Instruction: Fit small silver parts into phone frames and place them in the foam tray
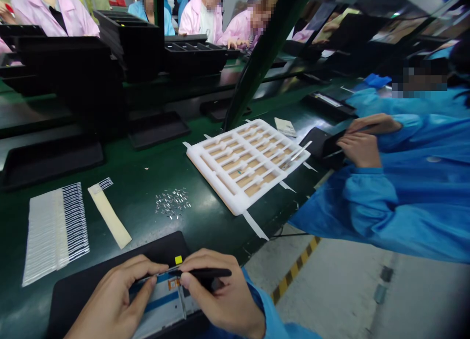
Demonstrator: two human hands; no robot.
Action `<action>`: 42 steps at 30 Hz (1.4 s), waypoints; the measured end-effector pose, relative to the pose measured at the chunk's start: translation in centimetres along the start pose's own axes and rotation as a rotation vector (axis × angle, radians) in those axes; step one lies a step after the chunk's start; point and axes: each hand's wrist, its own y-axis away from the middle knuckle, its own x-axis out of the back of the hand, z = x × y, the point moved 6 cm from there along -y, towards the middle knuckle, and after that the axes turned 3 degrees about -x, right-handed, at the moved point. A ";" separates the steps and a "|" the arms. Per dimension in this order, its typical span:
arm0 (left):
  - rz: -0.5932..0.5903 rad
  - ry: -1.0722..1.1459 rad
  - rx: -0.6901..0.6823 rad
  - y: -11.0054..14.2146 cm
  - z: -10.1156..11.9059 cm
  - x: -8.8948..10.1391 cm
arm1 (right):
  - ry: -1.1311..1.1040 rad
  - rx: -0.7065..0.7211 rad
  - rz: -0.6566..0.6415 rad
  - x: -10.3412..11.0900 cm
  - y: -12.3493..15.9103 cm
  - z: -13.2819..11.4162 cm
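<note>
My left hand (113, 295) grips the upper edge of a flat silver-grey device panel (161, 314) between thumb and fingers. Blue strips run across the panel, and a small orange flex piece (174, 283) sits near its upper right. In my right hand (223, 295) are black tweezers (215, 272), held with the fingertips at the panel's upper edge; their tips are hard to make out. Beneath the panel lies a black tray or mat (69, 300), and a yellow square sticker (178, 259) shows just above my right fingers.
Small metallic pieces (172, 203) lie scattered on the green table (139, 207). To the left are a sheet of white strips (44, 236) and a cream strip (110, 216). A white compartment tray (235, 202) is farther right. A co-worker in blue (389, 197) works beyond it.
</note>
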 end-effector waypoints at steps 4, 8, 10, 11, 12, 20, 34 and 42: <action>0.044 -0.003 -0.040 0.0 0.1 -0.2 | 0.017 0.012 0.012 0.1 0.1 -0.2; 0.103 -0.013 -0.028 0.1 -0.6 -0.6 | 0.036 0.028 0.016 0.0 0.3 -0.5; 0.105 -0.020 -0.031 0.1 -0.9 -0.8 | 0.047 0.037 0.024 0.1 0.3 -0.7; 0.113 -0.023 -0.025 0.1 -1.1 -0.8 | 0.050 0.043 0.028 0.1 0.3 -0.8; 0.117 -0.024 -0.018 0.1 -1.2 -0.8 | 0.051 0.051 0.030 0.1 0.3 -0.9; 0.183 -0.043 0.050 0.0 0.0 -0.8 | 0.091 0.082 0.029 0.0 0.6 -1.3; 0.139 -0.192 -0.071 0.0 0.7 -0.1 | 0.198 0.204 -0.089 -0.5 1.5 -0.3; 0.170 -0.529 -0.484 1.1 3.3 1.5 | 0.155 0.187 -0.034 -1.1 1.8 -0.1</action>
